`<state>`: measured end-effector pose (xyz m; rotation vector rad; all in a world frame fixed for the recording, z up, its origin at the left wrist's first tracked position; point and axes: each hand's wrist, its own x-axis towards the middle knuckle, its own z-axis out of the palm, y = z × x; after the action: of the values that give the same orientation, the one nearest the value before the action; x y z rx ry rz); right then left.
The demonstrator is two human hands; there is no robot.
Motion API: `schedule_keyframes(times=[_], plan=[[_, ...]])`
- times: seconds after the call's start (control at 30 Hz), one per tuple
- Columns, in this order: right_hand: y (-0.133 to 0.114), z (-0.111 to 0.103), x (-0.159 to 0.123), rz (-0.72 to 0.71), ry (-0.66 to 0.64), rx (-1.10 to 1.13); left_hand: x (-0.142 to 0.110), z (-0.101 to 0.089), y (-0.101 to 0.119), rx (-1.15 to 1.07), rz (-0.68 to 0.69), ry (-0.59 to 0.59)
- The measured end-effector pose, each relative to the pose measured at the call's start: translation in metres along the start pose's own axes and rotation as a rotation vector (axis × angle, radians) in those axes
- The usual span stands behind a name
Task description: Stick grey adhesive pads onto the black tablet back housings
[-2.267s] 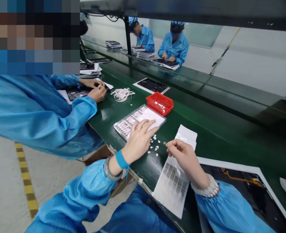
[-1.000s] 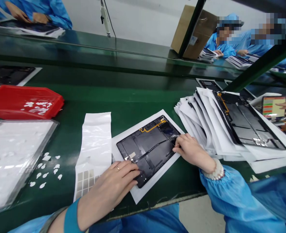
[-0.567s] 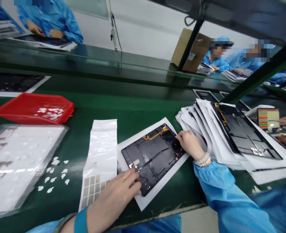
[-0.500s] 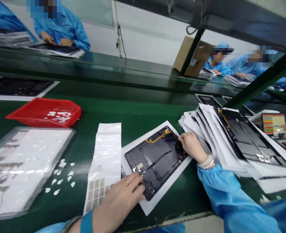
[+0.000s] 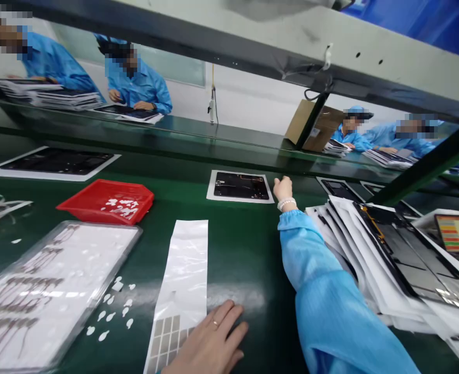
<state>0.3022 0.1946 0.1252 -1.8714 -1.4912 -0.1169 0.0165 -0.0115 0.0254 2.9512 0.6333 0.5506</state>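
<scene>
My left hand [image 5: 214, 340] lies low on the bench with its fingers stretched out, over the lower right corner of a white sheet of grey square stickers [image 5: 183, 280]. It holds nothing. My right arm reaches far forward. My right hand [image 5: 283, 189] is loosely closed, with nothing visible in it, just beyond the right edge of a white paper [image 5: 211, 193]. On that paper lies a dark tablet panel [image 5: 241, 187] with its inner side up. Part of the right hand's fingers is turned away from view.
To the left are a red scoop tray [image 5: 100, 195] with white bits, a clear-covered board of small cables [image 5: 81, 259] and loose white tabs [image 5: 110, 314]. A stack of panels and paper [image 5: 354, 249] stands right. A shelf beam [image 5: 233, 39] crosses overhead. Co-workers sit beyond.
The panel on its paper has moved forward from between my hands to the far side of the bench. My right hand reached forward and left it; my left hand let go. The view tilted up.
</scene>
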Motion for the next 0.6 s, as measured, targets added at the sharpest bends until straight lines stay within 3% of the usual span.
schedule_keyframes(times=[0.13,0.2,0.27,0.33,0.4,0.43,0.47,0.53,0.6], plan=[[-0.026,-0.037,-0.084,-0.088,-0.045,-0.035,0.000,-0.001,-0.001,0.037,0.034,0.051],[-0.026,-0.075,-0.136,-0.288,-0.093,-0.035,0.000,-0.001,-0.003,0.064,0.057,0.092],[-0.006,-0.124,-0.172,-0.385,-0.017,-0.093,-0.001,0.001,-0.004,0.092,0.074,0.132],[0.035,-0.180,-0.187,-0.244,0.223,-0.250,-0.001,0.003,-0.005,0.111,0.080,0.159],[0.089,-0.232,-0.186,0.143,0.400,-0.488,-0.002,0.007,-0.006,0.103,0.066,0.160],[0.115,-0.253,-0.182,0.414,0.397,-0.576,-0.002,0.008,-0.007,0.090,0.061,0.156],[0.139,-0.271,-0.178,0.531,0.359,-0.584,-0.002,0.010,-0.007,0.076,0.055,0.148],[0.176,-0.295,-0.172,0.640,0.225,-0.529,-0.001,0.012,-0.008,0.061,0.054,0.135],[0.196,-0.304,-0.170,0.645,0.122,-0.449,-0.001,0.012,-0.009,0.055,0.067,0.137]])
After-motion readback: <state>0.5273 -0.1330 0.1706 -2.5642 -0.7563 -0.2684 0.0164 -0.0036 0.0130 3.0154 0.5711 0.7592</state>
